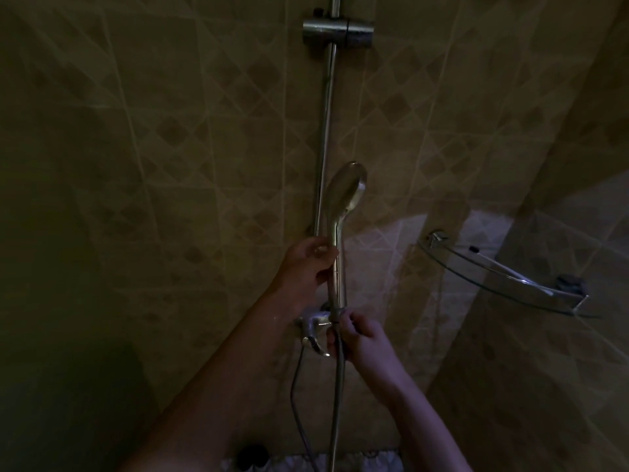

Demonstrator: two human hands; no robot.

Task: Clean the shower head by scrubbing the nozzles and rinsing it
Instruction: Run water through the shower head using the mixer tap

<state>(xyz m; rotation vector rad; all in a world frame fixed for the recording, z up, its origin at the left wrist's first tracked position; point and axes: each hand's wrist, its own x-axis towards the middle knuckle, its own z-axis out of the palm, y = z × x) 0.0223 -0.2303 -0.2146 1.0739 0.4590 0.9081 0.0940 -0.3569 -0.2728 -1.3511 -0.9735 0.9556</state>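
Observation:
A chrome hand-held shower head point(345, 189) stands upright in front of the tiled wall, its round face turned to the right and away from me, so the nozzles are hidden. My left hand point(308, 264) grips the upper part of its handle. My right hand point(357, 338) pinches the bottom of the handle where the metal hose point(338, 403) joins it. The hose hangs straight down from there.
A chrome slide rail point(325, 131) runs up the wall with an empty holder bracket point(337, 30) near the top. The mixer tap point(315, 330) sits behind my hands. A glass corner shelf point(503, 272) juts out at the right. The room is dim.

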